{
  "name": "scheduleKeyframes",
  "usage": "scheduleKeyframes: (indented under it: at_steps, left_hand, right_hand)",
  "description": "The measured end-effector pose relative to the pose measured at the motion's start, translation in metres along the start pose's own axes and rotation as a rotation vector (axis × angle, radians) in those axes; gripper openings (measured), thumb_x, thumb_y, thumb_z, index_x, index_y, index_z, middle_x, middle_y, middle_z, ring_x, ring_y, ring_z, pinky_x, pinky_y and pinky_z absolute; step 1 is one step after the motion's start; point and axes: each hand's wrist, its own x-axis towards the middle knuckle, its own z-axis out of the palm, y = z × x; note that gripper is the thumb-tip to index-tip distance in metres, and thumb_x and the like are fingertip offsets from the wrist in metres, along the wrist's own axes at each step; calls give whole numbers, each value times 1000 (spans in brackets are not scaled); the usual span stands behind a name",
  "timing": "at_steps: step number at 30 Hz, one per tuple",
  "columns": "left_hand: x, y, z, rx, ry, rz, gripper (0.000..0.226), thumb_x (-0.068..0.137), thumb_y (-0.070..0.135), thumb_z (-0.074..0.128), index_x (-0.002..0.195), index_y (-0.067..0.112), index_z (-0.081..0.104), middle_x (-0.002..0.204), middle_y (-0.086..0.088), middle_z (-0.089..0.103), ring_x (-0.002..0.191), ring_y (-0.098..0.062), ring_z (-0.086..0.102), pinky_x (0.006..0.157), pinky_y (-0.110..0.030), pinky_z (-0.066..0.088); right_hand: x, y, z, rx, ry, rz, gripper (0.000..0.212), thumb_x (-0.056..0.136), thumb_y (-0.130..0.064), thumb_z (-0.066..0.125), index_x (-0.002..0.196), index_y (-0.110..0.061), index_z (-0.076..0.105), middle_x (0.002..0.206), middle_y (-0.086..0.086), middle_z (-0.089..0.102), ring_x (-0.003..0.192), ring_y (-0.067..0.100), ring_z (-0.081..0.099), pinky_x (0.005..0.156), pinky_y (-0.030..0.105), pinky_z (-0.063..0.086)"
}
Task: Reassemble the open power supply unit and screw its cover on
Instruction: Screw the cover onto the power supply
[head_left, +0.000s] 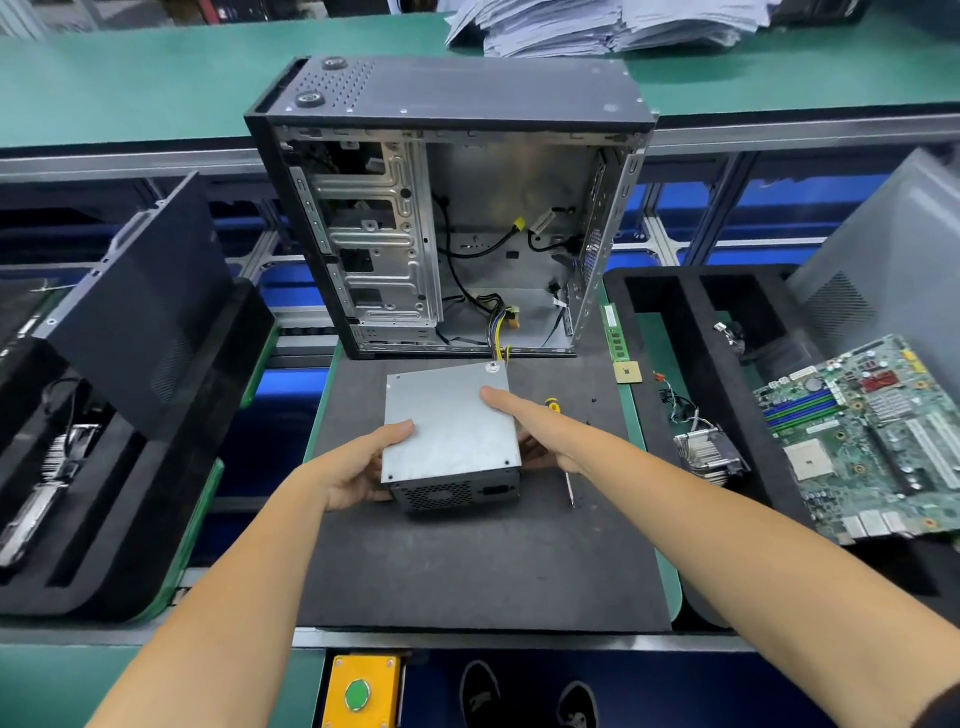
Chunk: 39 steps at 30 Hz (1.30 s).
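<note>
Both hands grasp the power supply unit (451, 426) on the counter (467, 571): left hand (358, 467) fingers curled round its side, right hand (540, 431) thumb across its cover, before the open computer case (447, 208).

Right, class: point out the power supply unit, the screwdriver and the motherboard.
power supply unit (449, 421): head view, middle of its grey top cover.
screwdriver (552, 405): head view, its yellow handle.
motherboard (878, 441): head view, middle of the green board.

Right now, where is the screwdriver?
In the head view the screwdriver lies on the black mat, right of the power supply unit, mostly hidden behind the right hand.
</note>
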Motion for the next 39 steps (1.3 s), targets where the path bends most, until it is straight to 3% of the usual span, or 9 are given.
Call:
scheduleKeyframes:
  at_steps: [5,7,11,16,22,27,31,36,39]
  left_hand:
    - [0,2,-1,-55,-65,11,61,67,49,72,118,18,64,120,-8,68,111,-25,64,91,-43,50]
    - [0,4,-5,-46,-57,12,67,66,53,73,121,15,62,126,-10,64,118,-28,60,95,-45,49]
    - [1,9,-6,8,-28,4,81,65,69,67,124,14,63,125,-13,64,118,-30,59,91,-42,52]
    - [2,14,-9,-23,45,70,79,58,60,78,116,7,66,122,-20,63,108,-31,61,92,-44,53]
    - [6,7,-6,-168,-19,51,85,65,55,76,128,0,58,128,-19,57,118,-34,55,108,-50,40]
    - [7,7,0,-212,-56,32,90,52,60,81,124,12,58,121,-8,45,109,-27,42,114,-47,26]
    - [6,10,2,-246,-99,76,59,68,56,70,108,12,74,127,-11,63,114,-26,62,103,-45,43]
    - [7,9,5,-222,-48,104,73,70,57,67,126,11,61,130,-14,56,126,-34,51,111,-51,35]
    - [7,10,10,-237,-51,123,69,68,55,69,123,14,63,124,-8,64,115,-25,61,96,-42,48]
  right_hand:
    - [6,2,-5,22,-10,20,80,49,-85,64,108,-31,60,132,8,47,100,21,56,90,36,54]
    - [7,1,-5,22,-20,27,83,48,-84,64,111,-30,60,130,7,43,107,22,58,90,37,55]
    - [7,2,-7,6,-27,16,85,49,-83,66,111,-25,64,121,14,57,105,24,61,91,39,55]
    - [7,1,-10,-30,-28,-20,70,52,-82,65,93,-25,63,103,12,57,98,26,60,97,42,51]
    - [12,2,-13,-4,-36,-32,64,54,-79,68,80,-21,61,84,8,57,77,23,57,97,45,51]
    - [15,3,-14,37,-77,-26,61,65,-74,66,84,-16,62,77,5,61,81,25,59,100,47,47]
    - [16,4,-19,69,-110,-40,56,68,-70,67,82,-16,58,64,1,60,73,22,58,90,40,53]
    - [18,9,-21,120,-147,-41,52,69,-66,70,76,-16,59,56,-2,58,74,22,57,74,37,58]
    - [21,12,-22,127,-159,-32,56,66,-68,71,80,-14,62,65,2,62,75,24,61,69,35,57]
